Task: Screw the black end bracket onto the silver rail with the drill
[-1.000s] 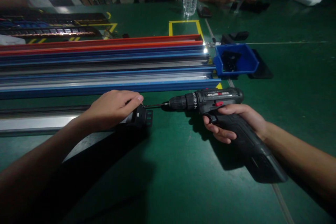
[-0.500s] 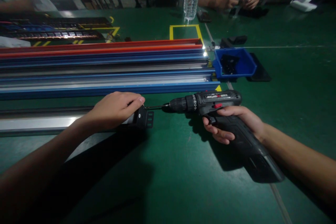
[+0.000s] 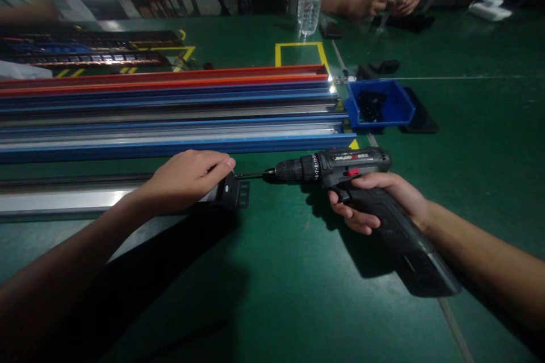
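My right hand [image 3: 374, 198] is wrapped round the grip of a black cordless drill [image 3: 353, 165], a finger at its trigger. The drill lies level and points left. Its long thin bit [image 3: 253, 174] reaches the black end bracket [image 3: 230, 191] at the end of a silver metal profile [image 3: 63, 201]. My left hand [image 3: 187, 178] is closed over that end of the profile, its thumb and fingertips near the bit's tip. A slotted tab juts from the bracket to the right. The fingers' undersides and any screw at the tip are hidden.
Beyond my hands lie several long blue profiles [image 3: 255, 144] and an orange one [image 3: 255, 74]. A blue bin [image 3: 383, 119] holds dark parts, with a black flat object [image 3: 421, 113] beside it. Water bottles [image 3: 310, 5] stand near a co-worker's hands [image 3: 394, 0]. Another person is at far left.
My hands, the drill and the bracket keep their places. The background sits very slightly lower in the picture. The co-worker's hands have shifted slightly.
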Demonstrator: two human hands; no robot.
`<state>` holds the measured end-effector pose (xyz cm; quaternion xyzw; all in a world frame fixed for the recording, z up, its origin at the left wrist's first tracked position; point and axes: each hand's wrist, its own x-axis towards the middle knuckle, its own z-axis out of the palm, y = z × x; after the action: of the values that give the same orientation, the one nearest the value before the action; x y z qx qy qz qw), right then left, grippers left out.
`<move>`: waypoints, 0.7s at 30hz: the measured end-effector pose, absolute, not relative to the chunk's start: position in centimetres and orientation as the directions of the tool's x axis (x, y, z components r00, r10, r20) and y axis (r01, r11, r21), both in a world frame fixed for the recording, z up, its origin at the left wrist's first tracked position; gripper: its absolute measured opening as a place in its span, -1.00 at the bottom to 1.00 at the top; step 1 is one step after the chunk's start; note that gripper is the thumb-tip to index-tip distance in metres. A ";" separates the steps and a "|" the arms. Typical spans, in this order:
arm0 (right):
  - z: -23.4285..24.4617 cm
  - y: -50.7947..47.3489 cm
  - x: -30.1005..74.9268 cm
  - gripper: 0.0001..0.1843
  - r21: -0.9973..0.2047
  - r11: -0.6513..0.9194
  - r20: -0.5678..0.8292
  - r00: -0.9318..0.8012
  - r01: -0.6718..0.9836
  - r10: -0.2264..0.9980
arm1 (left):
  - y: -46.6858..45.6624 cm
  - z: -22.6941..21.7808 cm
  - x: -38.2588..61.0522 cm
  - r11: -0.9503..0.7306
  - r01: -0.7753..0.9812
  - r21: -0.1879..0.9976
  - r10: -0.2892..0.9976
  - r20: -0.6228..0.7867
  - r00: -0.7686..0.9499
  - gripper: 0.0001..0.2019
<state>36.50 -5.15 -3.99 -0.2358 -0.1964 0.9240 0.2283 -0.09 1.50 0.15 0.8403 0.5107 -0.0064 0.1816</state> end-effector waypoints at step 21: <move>-3.8 -5.1 36.4 -0.62 -0.457 -0.824 -0.356 -0.780 -0.335 0.515 | 1.5 0.2 0.0 -0.408 0.864 0.294 0.858 -0.201 0.473 -0.40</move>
<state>36.41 -5.14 -3.80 -0.2390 -0.1875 0.9246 0.2298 0.00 1.47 0.19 0.8391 0.5130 -0.0091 0.1809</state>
